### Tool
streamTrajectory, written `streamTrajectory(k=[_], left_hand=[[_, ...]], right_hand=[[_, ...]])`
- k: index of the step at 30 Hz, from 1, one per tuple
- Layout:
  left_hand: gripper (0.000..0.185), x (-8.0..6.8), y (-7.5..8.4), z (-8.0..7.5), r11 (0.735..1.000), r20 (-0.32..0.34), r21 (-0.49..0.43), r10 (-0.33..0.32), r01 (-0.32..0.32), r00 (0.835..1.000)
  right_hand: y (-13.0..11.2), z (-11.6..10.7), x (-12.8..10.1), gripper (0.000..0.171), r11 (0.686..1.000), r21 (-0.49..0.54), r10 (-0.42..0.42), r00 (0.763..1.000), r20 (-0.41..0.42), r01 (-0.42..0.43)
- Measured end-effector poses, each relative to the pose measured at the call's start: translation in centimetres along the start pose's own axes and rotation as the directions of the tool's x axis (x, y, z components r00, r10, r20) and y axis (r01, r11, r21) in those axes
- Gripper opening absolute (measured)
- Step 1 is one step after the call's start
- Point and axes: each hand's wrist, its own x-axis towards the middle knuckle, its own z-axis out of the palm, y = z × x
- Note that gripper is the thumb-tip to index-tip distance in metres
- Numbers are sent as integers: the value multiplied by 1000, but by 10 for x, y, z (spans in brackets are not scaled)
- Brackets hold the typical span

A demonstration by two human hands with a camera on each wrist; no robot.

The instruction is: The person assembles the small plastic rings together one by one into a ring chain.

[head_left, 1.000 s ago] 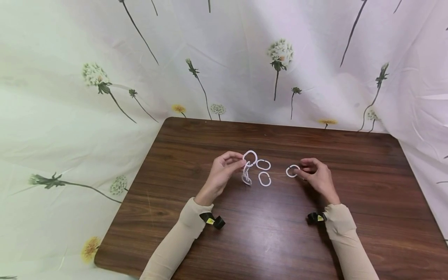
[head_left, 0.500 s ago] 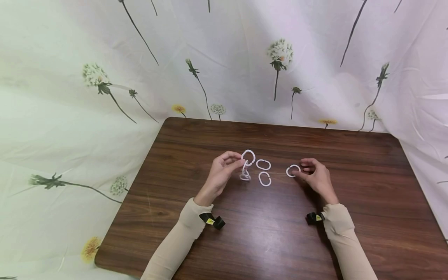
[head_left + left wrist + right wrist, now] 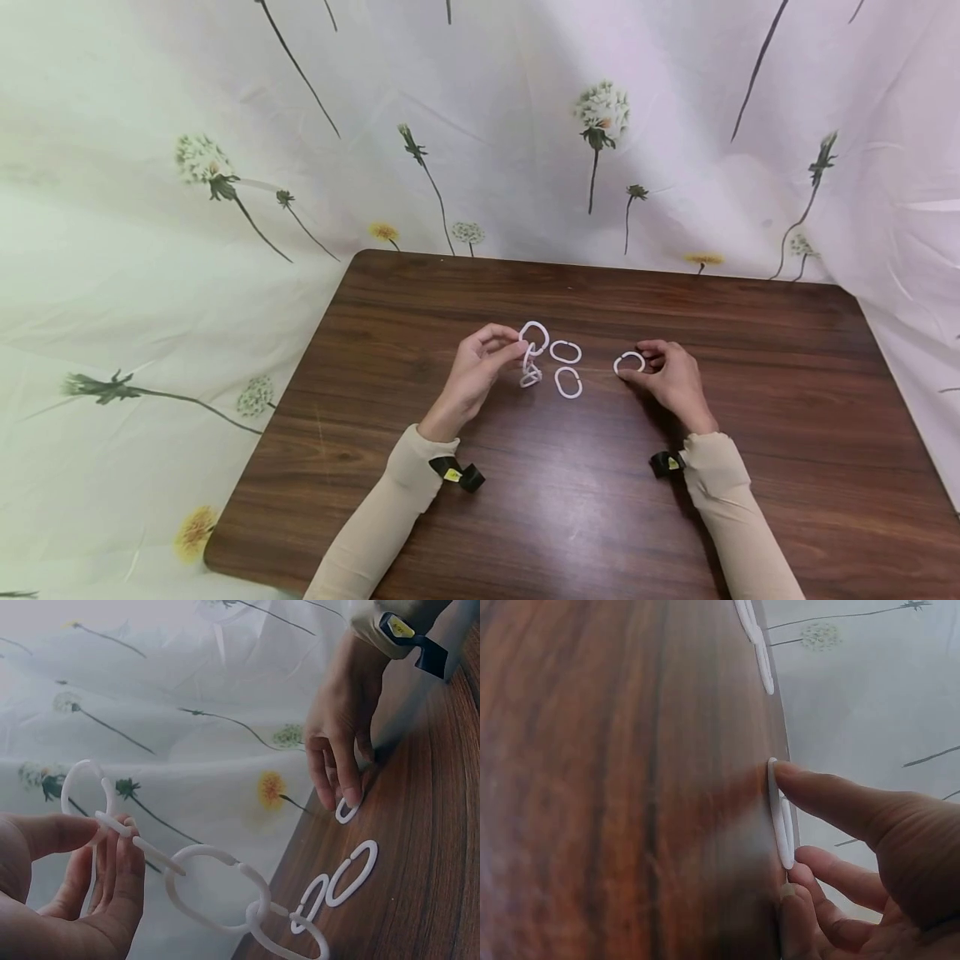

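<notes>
Left hand [image 3: 474, 372] fingers pinching smooth white plastic oval-link chain [image 3: 531, 357], right hand [image 3: 672, 379] fingers pinching loose oval ring [image 3: 628, 362], woodgrain table [image 3: 570, 500]

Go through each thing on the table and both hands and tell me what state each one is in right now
Chain of rings: linked, top ring pinched and lifted, bottom ring on the table.
Two loose rings: flat on the table, unlinked.
Single ring: on the table, fingertips around it.
Left hand: pinching the chain.
Right hand: pinching the single ring.
</notes>
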Motion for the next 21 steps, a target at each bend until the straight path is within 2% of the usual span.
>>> streamTrajectory(k=[12,21], left_hand=[[16,1,-3,0,1000,1,-23,-2,2,1000],[13,2,-4,0,999,3,-38,-7,7,1000]], right_hand=[[-2,-3,0,52,999,-28,29,999,23,-28],[-4,-4,-1,49,999,-30,12,1000,21,-11]])
